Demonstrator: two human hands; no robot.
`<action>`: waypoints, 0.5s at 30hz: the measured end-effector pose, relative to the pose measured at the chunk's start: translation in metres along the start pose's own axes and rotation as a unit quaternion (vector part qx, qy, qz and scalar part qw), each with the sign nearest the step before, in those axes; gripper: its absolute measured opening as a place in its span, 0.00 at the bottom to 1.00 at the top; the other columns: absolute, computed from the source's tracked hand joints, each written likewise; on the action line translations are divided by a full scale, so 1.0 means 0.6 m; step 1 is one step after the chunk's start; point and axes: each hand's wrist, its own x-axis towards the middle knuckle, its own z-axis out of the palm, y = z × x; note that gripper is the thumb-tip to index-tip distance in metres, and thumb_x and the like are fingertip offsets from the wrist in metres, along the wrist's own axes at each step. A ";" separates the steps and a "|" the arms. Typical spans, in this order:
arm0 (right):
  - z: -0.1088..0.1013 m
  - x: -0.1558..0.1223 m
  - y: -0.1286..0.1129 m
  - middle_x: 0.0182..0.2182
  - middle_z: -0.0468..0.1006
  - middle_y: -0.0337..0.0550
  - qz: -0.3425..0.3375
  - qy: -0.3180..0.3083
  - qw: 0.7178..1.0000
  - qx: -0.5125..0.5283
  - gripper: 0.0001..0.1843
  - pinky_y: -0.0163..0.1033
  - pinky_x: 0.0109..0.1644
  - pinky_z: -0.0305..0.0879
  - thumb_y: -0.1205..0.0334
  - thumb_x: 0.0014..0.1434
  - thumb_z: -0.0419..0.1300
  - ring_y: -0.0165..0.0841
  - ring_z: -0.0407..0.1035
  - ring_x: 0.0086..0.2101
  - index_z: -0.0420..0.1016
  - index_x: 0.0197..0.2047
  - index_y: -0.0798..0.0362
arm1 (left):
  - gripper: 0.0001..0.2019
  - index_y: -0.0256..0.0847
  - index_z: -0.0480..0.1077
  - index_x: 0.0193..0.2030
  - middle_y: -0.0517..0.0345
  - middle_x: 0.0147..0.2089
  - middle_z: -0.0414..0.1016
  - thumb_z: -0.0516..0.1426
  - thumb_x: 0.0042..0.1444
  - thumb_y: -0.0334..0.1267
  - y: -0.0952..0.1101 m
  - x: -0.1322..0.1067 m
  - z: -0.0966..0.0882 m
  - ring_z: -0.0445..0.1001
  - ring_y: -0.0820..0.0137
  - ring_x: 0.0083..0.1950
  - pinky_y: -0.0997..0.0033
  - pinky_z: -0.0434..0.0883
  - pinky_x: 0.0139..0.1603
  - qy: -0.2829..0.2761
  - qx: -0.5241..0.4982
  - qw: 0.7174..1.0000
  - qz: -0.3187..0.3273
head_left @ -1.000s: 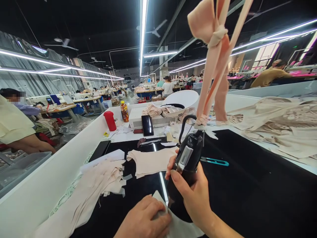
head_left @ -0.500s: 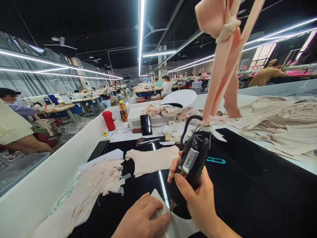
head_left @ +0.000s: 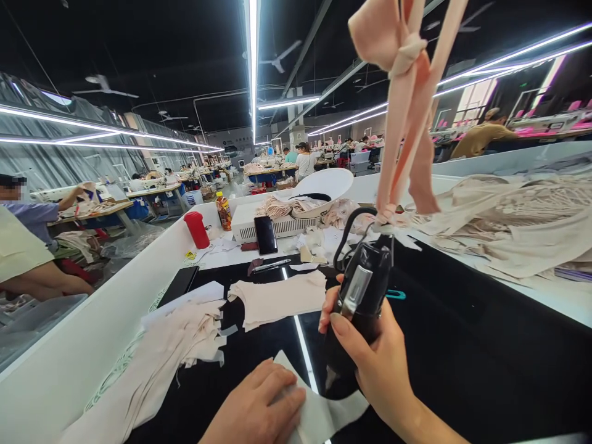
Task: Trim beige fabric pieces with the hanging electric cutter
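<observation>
My right hand (head_left: 374, 357) is wrapped around a black hand-held electric tool (head_left: 361, 296) with a silver plate on its side. The tool is tilted, its narrow lower end just above the black table surface. A knotted peach fabric strip (head_left: 404, 92) suspends it from above, and a black cord loops at its top. At the bottom centre, my left hand (head_left: 263, 401) rests with fingers together on a pale fabric piece (head_left: 324, 413), thumb against it. Part of that piece lies hidden under the hand. Beyond it lies a flat stack of cut beige fabric (head_left: 280, 299).
Beige fabric strips (head_left: 171, 351) lie at left; a larger fabric pile (head_left: 522, 216) is at right. A teal snipper (head_left: 396, 295), pen (head_left: 271, 266), phone (head_left: 266, 235), red cup (head_left: 197, 230) and bottle (head_left: 223, 211) stand or lie beyond. A white side wall (head_left: 92, 345) borders the left.
The tool's lower end has moved right, away from my left thumb and the fabric piece. My left hand stays on the piece. The view has shifted slightly. A co-worker at left has raised an arm.
</observation>
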 end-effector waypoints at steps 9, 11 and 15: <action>-0.038 -0.018 -0.017 0.32 0.79 0.37 -0.002 -0.012 0.999 -0.038 0.12 0.34 0.33 0.75 0.52 0.66 0.71 0.31 0.72 0.28 0.74 0.46 0.45 | 0.10 0.38 0.72 0.50 0.54 0.42 0.80 0.49 0.77 0.32 0.041 -0.005 0.048 0.83 0.71 0.41 0.80 0.81 0.43 0.004 -0.029 0.998 -0.049; -0.038 -0.019 -0.024 0.31 0.79 0.36 -0.019 -0.009 0.999 -0.035 0.12 0.34 0.31 0.75 0.54 0.65 0.72 0.31 0.72 0.27 0.74 0.44 0.45 | 0.12 0.38 0.72 0.47 0.55 0.40 0.79 0.47 0.77 0.30 0.045 0.001 0.053 0.83 0.71 0.39 0.78 0.81 0.43 0.006 -0.016 0.999 -0.041; -0.039 -0.020 -0.032 0.28 0.77 0.36 -0.022 -0.021 0.999 -0.024 0.11 0.33 0.28 0.73 0.56 0.65 0.71 0.31 0.70 0.26 0.73 0.42 0.46 | 0.15 0.38 0.71 0.46 0.56 0.37 0.78 0.44 0.78 0.32 0.045 0.006 0.054 0.82 0.70 0.35 0.76 0.81 0.40 0.021 0.014 0.999 -0.025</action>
